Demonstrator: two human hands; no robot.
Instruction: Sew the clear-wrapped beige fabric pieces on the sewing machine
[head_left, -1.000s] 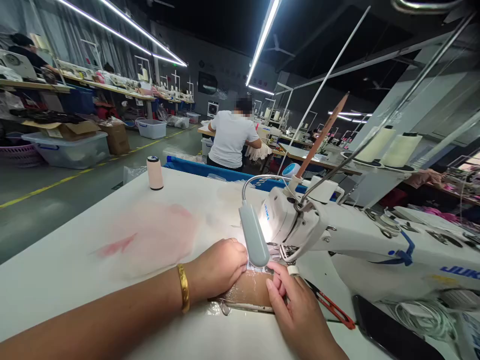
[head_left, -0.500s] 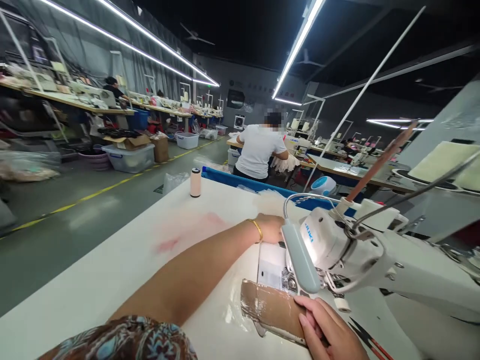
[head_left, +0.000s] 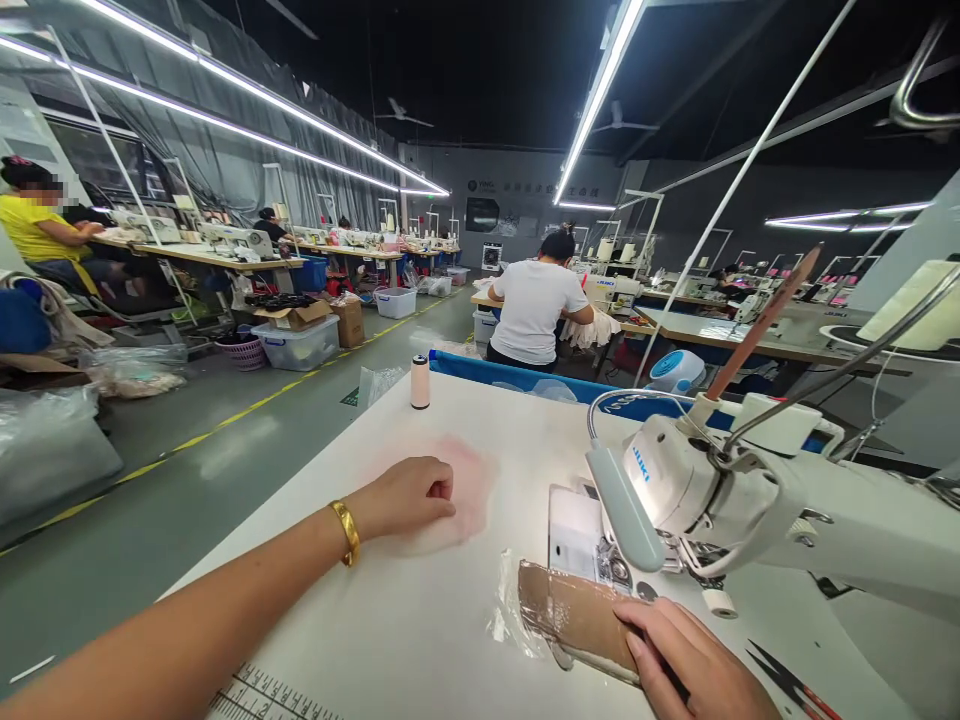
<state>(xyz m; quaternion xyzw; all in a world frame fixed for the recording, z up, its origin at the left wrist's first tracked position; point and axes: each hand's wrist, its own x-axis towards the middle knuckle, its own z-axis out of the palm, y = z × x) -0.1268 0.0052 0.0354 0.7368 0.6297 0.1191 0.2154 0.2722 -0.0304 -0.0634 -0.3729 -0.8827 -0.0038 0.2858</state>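
Brown pad lies before the machine, right hand half-curled on its end, grip unclear; left hand loosely curled, any hold hidden. Work done or left cannot be told.

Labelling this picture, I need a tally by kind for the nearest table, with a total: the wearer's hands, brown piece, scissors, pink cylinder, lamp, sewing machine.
Hands: 2 (left hand, right hand)
Brown piece: 1
Scissors: 1
Pink cylinder: 1
Lamp: 1
Sewing machine: 1
Total: 7
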